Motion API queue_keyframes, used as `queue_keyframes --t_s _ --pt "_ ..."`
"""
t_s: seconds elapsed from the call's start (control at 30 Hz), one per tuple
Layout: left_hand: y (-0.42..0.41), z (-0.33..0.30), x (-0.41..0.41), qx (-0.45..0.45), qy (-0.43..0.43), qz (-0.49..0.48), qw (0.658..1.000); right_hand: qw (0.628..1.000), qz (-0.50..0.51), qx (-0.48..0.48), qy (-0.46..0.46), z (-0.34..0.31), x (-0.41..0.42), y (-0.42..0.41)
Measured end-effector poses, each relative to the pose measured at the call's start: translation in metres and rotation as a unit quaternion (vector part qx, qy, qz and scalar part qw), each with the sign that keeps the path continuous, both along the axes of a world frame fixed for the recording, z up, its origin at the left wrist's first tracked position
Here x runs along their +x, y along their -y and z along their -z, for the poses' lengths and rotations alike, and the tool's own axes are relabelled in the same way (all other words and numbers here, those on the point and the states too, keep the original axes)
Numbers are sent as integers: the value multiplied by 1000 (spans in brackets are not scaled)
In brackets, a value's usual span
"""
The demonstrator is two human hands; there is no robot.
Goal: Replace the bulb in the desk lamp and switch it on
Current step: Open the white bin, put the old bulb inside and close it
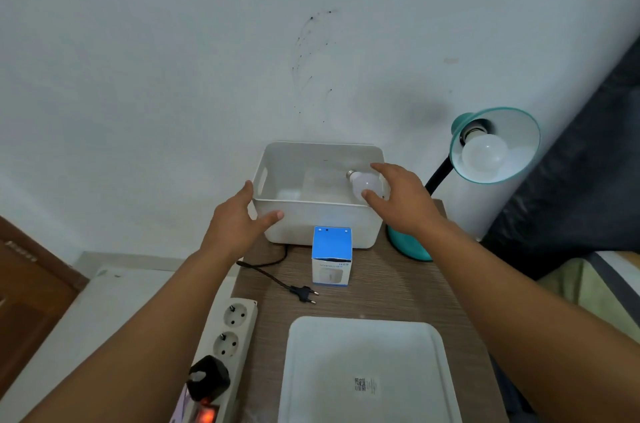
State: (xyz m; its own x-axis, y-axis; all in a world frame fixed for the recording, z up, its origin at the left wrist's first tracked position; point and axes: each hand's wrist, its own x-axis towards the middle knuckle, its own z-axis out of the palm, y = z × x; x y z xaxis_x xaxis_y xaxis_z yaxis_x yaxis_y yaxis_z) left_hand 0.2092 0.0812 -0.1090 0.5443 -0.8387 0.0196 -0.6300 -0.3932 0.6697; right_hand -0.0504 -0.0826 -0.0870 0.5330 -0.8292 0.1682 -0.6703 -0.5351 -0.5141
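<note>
A teal desk lamp stands at the table's back right, its shade tilted toward me with an unlit white bulb in the socket. Its black plug lies loose on the table. A second white bulb is inside the white bin; my right hand holds it between thumb and fingers over the bin's right side. My left hand holds the bin's front left corner, fingers on the side wall and thumb on the front wall. A blue and white bulb box stands in front of the bin.
A white power strip lies along the table's left edge, with a black adapter plugged in and its switch glowing orange. A white tray lies near me. A wall is right behind the bin; dark bedding is to the right.
</note>
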Motion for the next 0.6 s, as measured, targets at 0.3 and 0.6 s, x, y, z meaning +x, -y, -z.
queue_keyframes --t_s 0.3,0.6 --pt "-69 3 -65 -137 36 32 989 997 19 4 78 24 -67 -78" --pt "-156 69 -137 28 10 138 990 992 42 117 -20 94 -138 -162"
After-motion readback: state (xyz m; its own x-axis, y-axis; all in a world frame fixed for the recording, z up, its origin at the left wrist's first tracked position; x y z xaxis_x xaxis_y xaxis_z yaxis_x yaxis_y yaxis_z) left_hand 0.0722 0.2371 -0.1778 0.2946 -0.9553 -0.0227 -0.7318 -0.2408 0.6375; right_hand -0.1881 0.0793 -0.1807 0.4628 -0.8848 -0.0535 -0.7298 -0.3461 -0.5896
